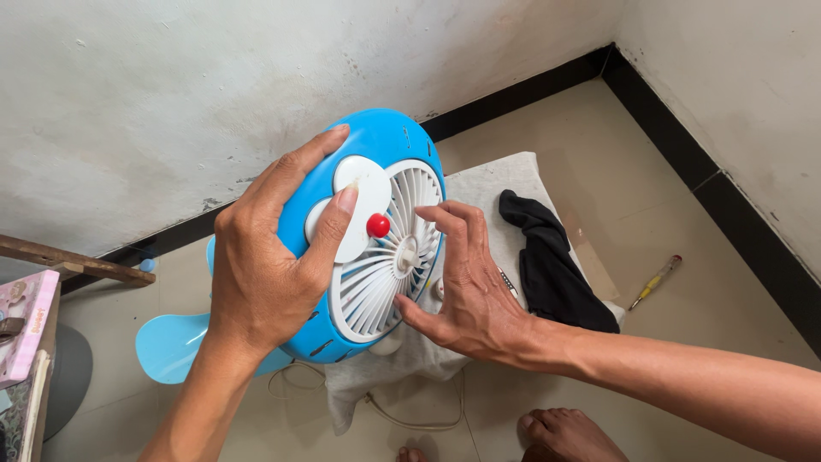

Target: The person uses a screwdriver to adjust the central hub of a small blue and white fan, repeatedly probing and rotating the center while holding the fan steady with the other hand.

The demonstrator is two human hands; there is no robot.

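The small blue fan (376, 154), round-bodied with a white slatted grille (385, 282) and a red knob (378, 225) on its face, is held up off the floor, tilted so the grille faces up and to the right. The left hand (265, 274) wraps the fan's left side in a closed grip: its fingers curl over the blue rim at the top and its thumb presses on the white oval patches just beside the red knob. The right hand (475, 291) comes in from the right with its grip spread open, fingertips resting on the grille near the hub and the thumb at the grille's lower edge; it clasps nothing.

Below the left hand, a pale blue foot piece (171, 342) of the fan sticks out to the left. Under both hands lies a grey-white cloth (496, 184) on the tiled floor (650, 197), and a white cord (410, 421) loops from beneath it. Just right of the right hand a black cloth (556, 265) lies on the grey one. Farther right, well apart, a yellow-handled screwdriver (657, 281) lies on the floor near the black skirting. Bare toes (564, 432) show below the right forearm. Far left of the left hand are a wooden bar (68, 261) and a pink box (26, 325).
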